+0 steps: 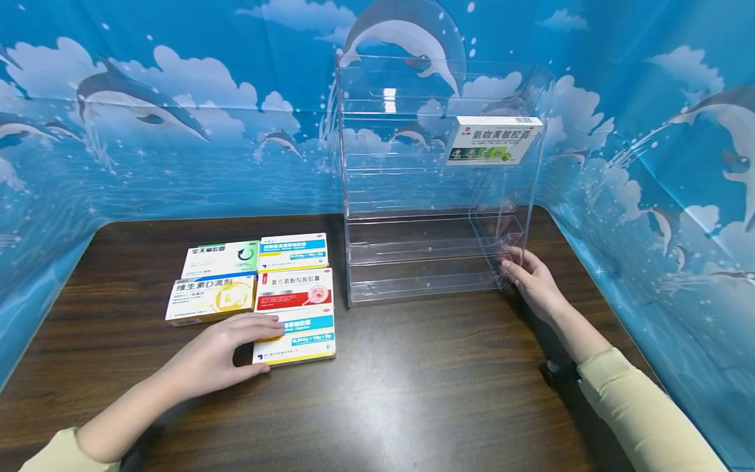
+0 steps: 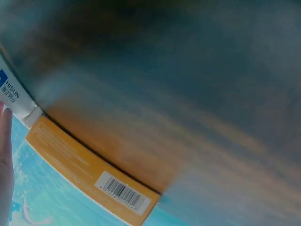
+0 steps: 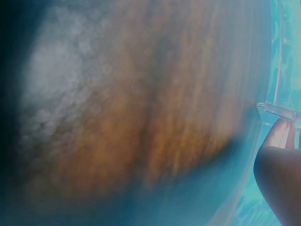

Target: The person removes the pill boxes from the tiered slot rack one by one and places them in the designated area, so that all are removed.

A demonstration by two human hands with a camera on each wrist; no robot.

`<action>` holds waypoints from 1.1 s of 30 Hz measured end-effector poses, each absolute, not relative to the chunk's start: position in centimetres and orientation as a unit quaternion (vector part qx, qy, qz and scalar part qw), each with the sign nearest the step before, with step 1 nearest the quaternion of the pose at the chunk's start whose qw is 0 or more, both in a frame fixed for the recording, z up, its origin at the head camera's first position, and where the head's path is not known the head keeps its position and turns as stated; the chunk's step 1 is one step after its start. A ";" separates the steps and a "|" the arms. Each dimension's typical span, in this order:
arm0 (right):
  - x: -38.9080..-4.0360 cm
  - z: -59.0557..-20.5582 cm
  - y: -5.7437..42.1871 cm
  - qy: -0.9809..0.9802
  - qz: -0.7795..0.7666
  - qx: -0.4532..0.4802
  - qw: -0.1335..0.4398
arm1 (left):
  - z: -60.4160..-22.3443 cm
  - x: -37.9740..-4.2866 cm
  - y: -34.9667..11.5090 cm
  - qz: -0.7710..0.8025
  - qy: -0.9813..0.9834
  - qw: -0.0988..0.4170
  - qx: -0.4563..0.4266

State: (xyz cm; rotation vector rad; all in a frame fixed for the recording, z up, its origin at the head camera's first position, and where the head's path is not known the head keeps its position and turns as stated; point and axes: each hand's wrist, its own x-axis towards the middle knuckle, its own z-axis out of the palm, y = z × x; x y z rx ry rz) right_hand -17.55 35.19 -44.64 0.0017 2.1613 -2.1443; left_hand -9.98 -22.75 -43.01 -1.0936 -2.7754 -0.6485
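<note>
My left hand [image 1: 221,354] rests its fingers on the left part of a blue-and-white medicine box [image 1: 309,337], the nearest of the grouped boxes; its thumb touches the near corner. In the left wrist view, fingers [image 2: 5,141] lie against a white box end [image 2: 14,92]. On the other side, my right hand [image 1: 533,285] grips the lower right corner of a clear acrylic display rack [image 1: 421,288], thumb in front. The right wrist view catches its fingertips [image 3: 282,134] at a clear plastic edge [image 3: 277,110]. A white-and-green medicine box [image 1: 494,141] stands on the rack's upper right.
Beside the left hand lie a yellow vitamin D box [image 1: 209,298], a white-and-green box [image 1: 221,259], a red-and-white box [image 1: 295,290] and another blue-and-white box [image 1: 293,252]. Dark wooden table [image 1: 389,393] spreads below; a blue dolphin-print curtain [image 1: 206,170] surrounds its back and sides.
</note>
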 end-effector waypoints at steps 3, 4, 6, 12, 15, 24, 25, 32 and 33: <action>-17.5 -44.7 35.2 0.711 -0.702 -0.001 0.047 | -42.4 -10.2 -22.5 -0.212 -0.905 0.049 -0.367; -17.5 -44.7 35.2 0.710 -0.702 -0.001 0.046 | -42.1 -10.4 -22.3 -0.213 -0.902 0.052 -0.372; -17.5 -44.7 35.2 0.710 -0.703 0.001 0.046 | -41.5 -10.8 -21.9 -0.217 -0.896 0.059 -0.383; -17.6 -44.8 35.3 0.711 -0.702 0.001 0.045 | -39.3 -12.5 -20.1 -0.213 -0.885 0.065 -0.409; -17.6 -44.9 35.2 0.709 -0.704 -0.001 0.044 | -38.2 -13.5 -19.0 -0.214 -0.878 0.061 -0.423; -17.6 -44.9 35.2 0.706 -0.707 -0.006 0.041 | -34.9 -16.3 -14.9 -0.209 -0.856 0.076 -0.466; -17.6 -44.9 35.2 0.706 -0.707 -0.007 0.040 | -34.5 -16.6 -14.4 -0.206 -0.853 0.082 -0.472; -17.6 -44.9 35.2 0.701 -0.712 -0.007 0.039 | -32.3 -18.8 -11.1 -0.221 -0.832 0.123 -0.493; -17.6 -44.8 35.1 0.702 -0.711 -0.006 0.039 | -32.0 -19.1 -10.7 -0.226 -0.831 0.128 -0.492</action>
